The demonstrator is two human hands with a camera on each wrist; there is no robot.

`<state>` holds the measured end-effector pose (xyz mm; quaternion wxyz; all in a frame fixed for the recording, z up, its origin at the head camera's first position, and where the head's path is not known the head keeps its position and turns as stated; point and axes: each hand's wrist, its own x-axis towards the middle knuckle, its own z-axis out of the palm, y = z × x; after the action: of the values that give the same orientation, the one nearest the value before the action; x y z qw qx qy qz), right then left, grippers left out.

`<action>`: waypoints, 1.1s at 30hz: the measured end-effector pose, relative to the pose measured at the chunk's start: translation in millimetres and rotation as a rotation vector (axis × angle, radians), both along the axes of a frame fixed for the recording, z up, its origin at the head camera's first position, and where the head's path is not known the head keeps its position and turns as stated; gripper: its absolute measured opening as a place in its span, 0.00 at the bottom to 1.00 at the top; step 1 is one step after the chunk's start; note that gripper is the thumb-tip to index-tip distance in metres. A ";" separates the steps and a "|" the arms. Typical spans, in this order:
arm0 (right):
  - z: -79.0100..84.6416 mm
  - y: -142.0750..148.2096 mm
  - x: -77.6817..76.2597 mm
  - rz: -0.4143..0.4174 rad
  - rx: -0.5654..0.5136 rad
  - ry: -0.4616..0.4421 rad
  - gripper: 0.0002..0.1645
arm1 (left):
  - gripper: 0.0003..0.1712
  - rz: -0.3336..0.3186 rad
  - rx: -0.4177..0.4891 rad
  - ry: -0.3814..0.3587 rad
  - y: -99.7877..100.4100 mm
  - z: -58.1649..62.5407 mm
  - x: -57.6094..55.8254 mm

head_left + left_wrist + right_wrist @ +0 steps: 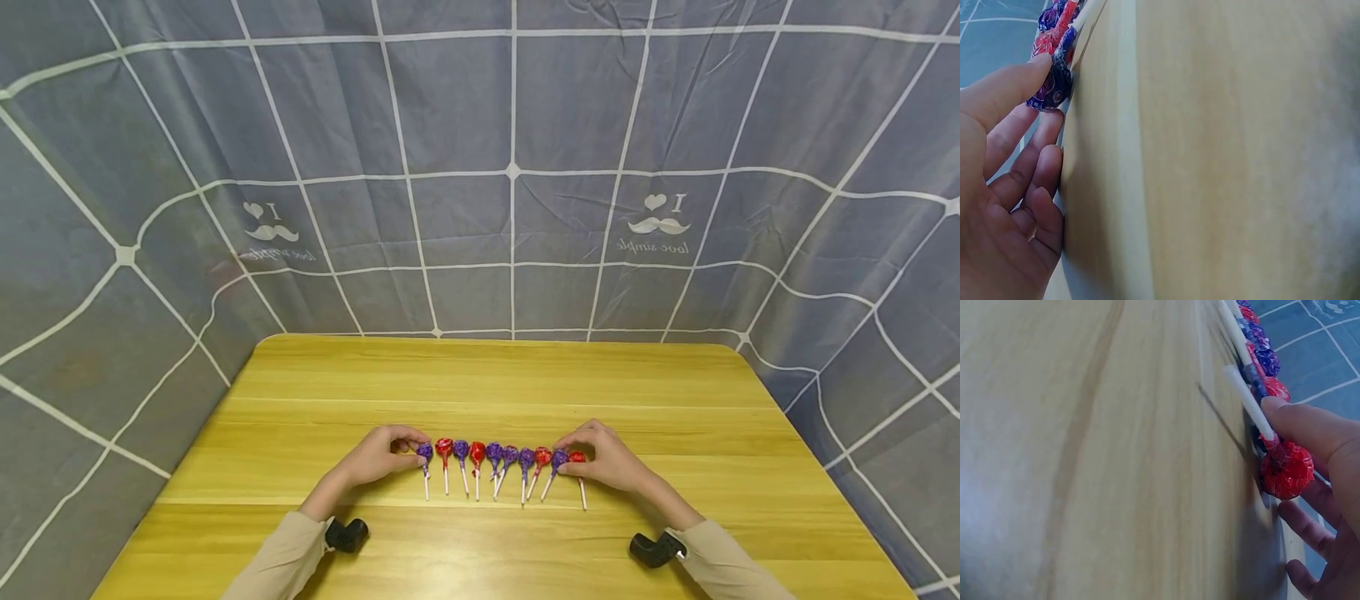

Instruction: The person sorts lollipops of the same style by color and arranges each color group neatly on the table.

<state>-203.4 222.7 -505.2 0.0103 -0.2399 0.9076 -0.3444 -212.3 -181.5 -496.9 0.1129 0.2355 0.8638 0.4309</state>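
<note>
A row of wrapped lollipops, purple and red, lies side by side on the wooden table with sticks toward me. My left hand pinches the head of the leftmost purple lollipop between thumb and fingers. Right beside it lies a red lollipop. At the other end my right hand pinches the second lollipop from the right, a purple one, its head mostly hidden by the thumb in the right wrist view. The end red lollipop sits under the right palm, between thumb and lower fingers.
The wooden table extends behind and in front of the row. A grey curtain with white grid lines hangs around the back and sides. Black wrist cameras sit at both sleeves, the left camera and the right camera.
</note>
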 end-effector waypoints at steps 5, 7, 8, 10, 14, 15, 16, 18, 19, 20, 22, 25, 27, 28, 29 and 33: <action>1.7 0.9 0.0 0.006 -0.011 -0.028 0.18 | 0.19 0.029 -0.015 0.003 1.2 -0.7 -0.3; 1.2 1.6 -0.4 0.005 -0.012 -0.033 0.17 | 0.19 0.041 -0.015 0.004 1.8 -0.5 0.0; 1.0 1.8 -0.5 0.006 -0.015 -0.032 0.17 | 0.19 0.046 -0.011 0.002 2.0 -0.4 0.4; 0.4 2.3 -0.8 0.007 -0.021 -0.024 0.17 | 0.19 0.054 -0.006 0.003 2.2 -0.9 0.9; 0.4 2.0 -0.1 0.003 -0.031 -0.021 0.17 | 0.20 0.063 0.006 0.000 1.9 -2.1 1.5; 0.7 1.7 0.4 -0.003 -0.033 -0.028 0.17 | 0.20 0.065 0.008 -0.001 1.8 -2.4 1.4; 1.0 1.3 0.8 -0.007 -0.036 -0.036 0.17 | 0.20 0.065 0.009 -0.002 1.8 -2.5 1.3; 1.6 0.6 1.7 -0.021 -0.032 -0.052 0.17 | 0.20 0.067 0.007 -0.005 1.8 -2.6 0.9; 2.1 0.3 1.9 -0.027 -0.027 -0.058 0.18 | 0.20 0.067 0.006 -0.004 1.8 -2.7 0.9; 2.3 0.0 1.9 -0.033 -0.028 -0.069 0.18 | 0.19 0.068 0.005 -0.005 1.9 -2.6 1.0; 2.7 -0.6 2.1 -0.042 -0.029 -0.079 0.18 | 0.19 0.067 0.001 -0.004 1.8 -2.5 1.2; 3.6 -0.6 2.6 -0.043 -0.024 -0.073 0.18 | 0.19 0.066 -0.001 -0.002 1.6 -2.2 1.8; 4.1 -0.6 3.0 -0.044 -0.029 -0.072 0.18 | 0.19 0.069 -0.003 -0.002 1.4 -2.4 2.1; 4.0 -0.5 3.1 -0.045 -0.029 -0.070 0.18 | 0.19 0.071 -0.005 0.000 1.4 -2.5 2.2; 3.8 -0.3 3.1 -0.045 -0.036 -0.071 0.18 | 0.19 0.075 -0.007 0.001 1.3 -2.8 2.3; 2.0 1.1 2.7 -0.033 -0.067 -0.069 0.18 | 0.19 0.095 -0.007 0.002 1.5 -3.5 2.2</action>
<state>-200.7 223.8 -503.2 0.0279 -0.2129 0.8986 -0.3826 -210.1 -180.1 -500.4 0.0924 0.1944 0.8755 0.4326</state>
